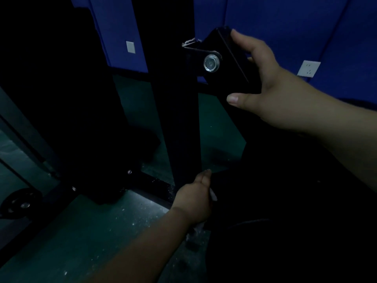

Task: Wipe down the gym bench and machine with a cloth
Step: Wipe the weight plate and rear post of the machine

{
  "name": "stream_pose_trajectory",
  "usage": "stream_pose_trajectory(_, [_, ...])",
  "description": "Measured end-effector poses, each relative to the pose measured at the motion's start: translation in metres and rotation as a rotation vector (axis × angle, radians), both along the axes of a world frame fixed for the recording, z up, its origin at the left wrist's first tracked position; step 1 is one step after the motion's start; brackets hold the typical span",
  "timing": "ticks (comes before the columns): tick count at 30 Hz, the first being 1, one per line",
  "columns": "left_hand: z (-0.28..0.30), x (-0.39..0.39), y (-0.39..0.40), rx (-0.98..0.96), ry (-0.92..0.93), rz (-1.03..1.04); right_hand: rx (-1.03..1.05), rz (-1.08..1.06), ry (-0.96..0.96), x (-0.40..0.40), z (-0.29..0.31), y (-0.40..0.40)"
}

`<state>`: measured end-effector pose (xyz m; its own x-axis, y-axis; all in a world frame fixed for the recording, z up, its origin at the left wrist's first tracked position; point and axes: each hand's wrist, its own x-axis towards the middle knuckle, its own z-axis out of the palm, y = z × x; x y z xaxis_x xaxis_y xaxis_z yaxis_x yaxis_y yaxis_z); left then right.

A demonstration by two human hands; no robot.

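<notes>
Blue wall point(285, 27) and dim green floor point(102, 231) lie behind. My right hand point(263, 82) grips the bracket point(222, 64), upper centre, I think to steady the machine. My left hand point(193, 199), lower centre, presses the cloth point(213, 195) on the post point(179, 119).

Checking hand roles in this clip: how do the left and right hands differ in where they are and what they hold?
The right hand is high, thumb and fingers clasping the black bracket beside its bolt; the left hand is low, at the foot of the upright post. A pale cloth peeks from the left hand; none shows in the right. Both touch the machine's dark frame.
</notes>
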<state>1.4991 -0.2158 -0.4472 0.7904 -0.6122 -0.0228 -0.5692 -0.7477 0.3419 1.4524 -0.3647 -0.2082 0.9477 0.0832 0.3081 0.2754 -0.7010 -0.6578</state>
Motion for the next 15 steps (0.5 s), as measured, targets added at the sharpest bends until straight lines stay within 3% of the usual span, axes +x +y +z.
stream_pose_trajectory(8, [-0.007, -0.017, 0.022, 0.036, -0.12, 0.014, -0.026, -0.005, -0.014, 0.0, 0.0, 0.001])
stream_pose_trajectory(11, [-0.009, -0.026, 0.043, 0.057, -0.069, 0.009, -0.02, -0.008, -0.021, 0.001, -0.001, 0.002])
stream_pose_trajectory(15, [-0.027, -0.043, 0.078, -0.111, -0.035, 0.073, -0.001, -0.024, -0.021, 0.001, -0.001, 0.004])
